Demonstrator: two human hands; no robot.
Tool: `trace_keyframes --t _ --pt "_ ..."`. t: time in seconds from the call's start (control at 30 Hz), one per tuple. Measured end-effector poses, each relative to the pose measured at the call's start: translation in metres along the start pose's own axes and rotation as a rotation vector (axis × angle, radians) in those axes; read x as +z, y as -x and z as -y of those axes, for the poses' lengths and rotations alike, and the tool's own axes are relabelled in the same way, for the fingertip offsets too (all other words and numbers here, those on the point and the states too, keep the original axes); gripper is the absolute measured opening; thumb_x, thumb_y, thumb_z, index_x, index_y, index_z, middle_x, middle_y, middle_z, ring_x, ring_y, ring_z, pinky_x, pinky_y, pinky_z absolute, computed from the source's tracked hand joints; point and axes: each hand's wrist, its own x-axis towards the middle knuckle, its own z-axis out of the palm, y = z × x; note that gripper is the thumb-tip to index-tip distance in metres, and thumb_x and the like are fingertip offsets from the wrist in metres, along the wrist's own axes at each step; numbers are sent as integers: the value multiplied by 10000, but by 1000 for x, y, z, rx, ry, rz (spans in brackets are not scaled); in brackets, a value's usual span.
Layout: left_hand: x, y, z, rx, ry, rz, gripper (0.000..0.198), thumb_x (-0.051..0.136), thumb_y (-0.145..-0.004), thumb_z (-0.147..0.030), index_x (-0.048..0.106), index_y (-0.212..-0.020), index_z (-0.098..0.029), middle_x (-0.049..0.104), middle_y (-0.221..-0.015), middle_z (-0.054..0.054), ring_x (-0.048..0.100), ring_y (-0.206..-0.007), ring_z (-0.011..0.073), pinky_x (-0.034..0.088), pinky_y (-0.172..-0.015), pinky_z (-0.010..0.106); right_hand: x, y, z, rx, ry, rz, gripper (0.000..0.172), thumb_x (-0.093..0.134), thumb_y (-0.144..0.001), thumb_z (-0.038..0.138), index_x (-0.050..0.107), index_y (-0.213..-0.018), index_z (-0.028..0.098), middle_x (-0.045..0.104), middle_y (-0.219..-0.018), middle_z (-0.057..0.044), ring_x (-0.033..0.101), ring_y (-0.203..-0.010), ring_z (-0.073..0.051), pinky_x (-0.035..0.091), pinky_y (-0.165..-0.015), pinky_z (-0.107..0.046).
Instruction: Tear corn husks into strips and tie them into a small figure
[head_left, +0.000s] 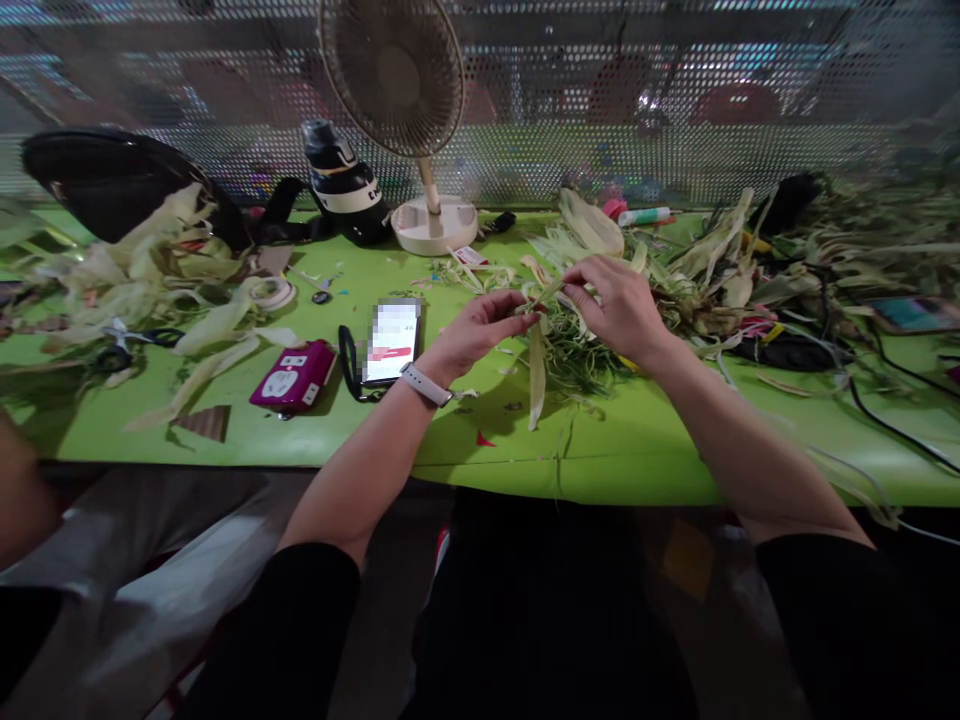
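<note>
pinching a thin corn husk strip (546,292) between thumb and forefinger of the left hand (480,335), fingertips closed tight on its near end. gripping the far end of the same strip with the right hand (619,305), fingers curled over it, palm down. held just above the green table (637,450), near its middle, both hands close together, fingertips almost meeting.

right below the left fingertips, a longer pale husk leaf (536,375) pointing towards the table's near edge; joined to the strip or not, impossible to tell. beneath the right hand, a tangle of fine green shreds (581,355) spread on the table. around the left wrist, a white watch band (425,385).

just left of that wrist, a phone (392,340) lying face up with a lit screen. beside it, a magenta socket block (292,378). further left, a heap of pale husks (150,260) and a roll of tape (271,292).

towards the back, a cream desk fan (433,225) standing upright, with a black-and-white bottle (345,185) tilted next to it. to the right, a larger pile of husks and leaves (712,260), a glue stick (643,215) at its rear, black cables (885,390) and a second phone (915,313) near the far right edge. behind everything, a perforated metal screen (675,100).
</note>
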Motion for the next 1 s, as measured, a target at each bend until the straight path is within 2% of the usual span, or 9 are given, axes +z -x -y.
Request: trace_keyframes --t 0.13,0.27,0.37,0.47,0.67,0.8,0.87,0.93,1.0 --pt "-1 -2 1 31 -52 1 325 806 -771 -512 758 -774 -190 644 -726 8 497 -663 98 425 -674 253 1 -1 4 108 -188 41 139 602 -921 358 623 -940 222 713 -953 -104 658 -918 -276 513 -826 -432" --pt "2 0 -1 30 -87 45 352 802 -766 -538 721 -721 -199 567 -668 -10 450 -646 102 398 -648 252 4 -3 14 363 -666 227 283 548 -946 491 580 -967 210 699 -800 -77 660 -713 -222 536 -630 -360" --pt "6 3 -4 -1 -100 110 370 797 -766 -547 696 -695 -199 562 -671 -7 453 -653 109 408 -664 259 8 -4 20 543 -864 340 462 473 -941 659 583 -932 211 633 -639 -39 541 -504 -168 413 -441 -297" --pt "9 5 -7 -11 -100 151 324 797 -783 -491 692 -694 -198 582 -685 0 496 -681 115 426 -691 261 13 -3 22 631 -899 404 573 518 -865 776 580 -782 212 540 -534 1 400 -413 -110 282 -383 -267" --pt "11 6 -7 -12 -149 153 252 823 -750 -437 754 -743 -194 680 -752 21 598 -781 141 485 -798 287 20 0 24 664 -906 311 540 751 -717 708 575 -671 200 498 -546 37 380 -458 -78 232 -414 -241" --pt "10 6 -4 -4 -120 151 261 851 -705 -448 788 -759 -201 732 -799 31 639 -816 145 511 -863 311 17 1 28 627 -855 267 571 753 -701 729 549 -633 200 459 -551 43 348 -469 -71 236 -418 -240" --pt "10 7 -3 -29 -101 150 259 861 -693 -441 801 -777 -203 741 -798 35 657 -831 151 518 -887 322 14 1 30 575 -843 326 590 704 -732 767 532 -639 211 479 -567 30 389 -481 -87 264 -411 -244" --pt "10 7 -3 -62 -87 155 255 866 -692 -425 810 -792 -198 746 -793 44 672 -863 163 518 -912 335 12 1 32 520 -860 460 597 656 -760 792 519 -651 222 488 -560 27 416 -476 -100 284 -401 -251" --pt "9 8 -3 -83 -83 162 246 866 -697 -411 810 -786 -188 745 -784 54 678 -879 170 518 -916 340 11 1 33 494 -889 527 592 646 -774 788 515 -647 225 462 -527 39 398 -453 -97 291 -400 -256"
